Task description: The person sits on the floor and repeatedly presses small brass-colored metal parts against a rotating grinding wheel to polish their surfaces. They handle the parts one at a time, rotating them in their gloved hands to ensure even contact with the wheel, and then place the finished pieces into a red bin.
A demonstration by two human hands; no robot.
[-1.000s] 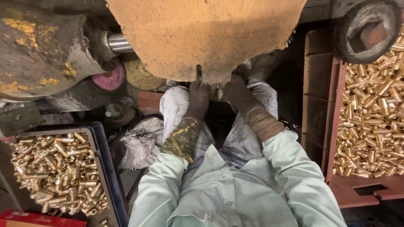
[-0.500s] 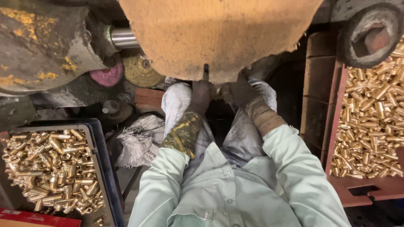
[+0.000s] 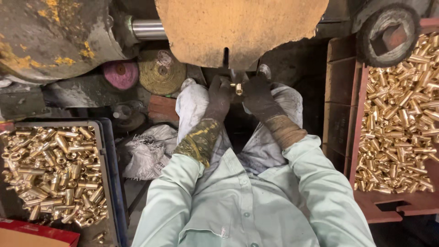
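Gloved fingers (image 3: 227,87) pinch a small shiny brass tube fitting (image 3: 238,88) under the buffing wheel.

Left hand (image 3: 218,98) and right hand (image 3: 259,97) both grasp it, just below the big tan cloth wheel (image 3: 242,27); trays of brass pieces lie far left (image 3: 50,169) and far right (image 3: 398,114).
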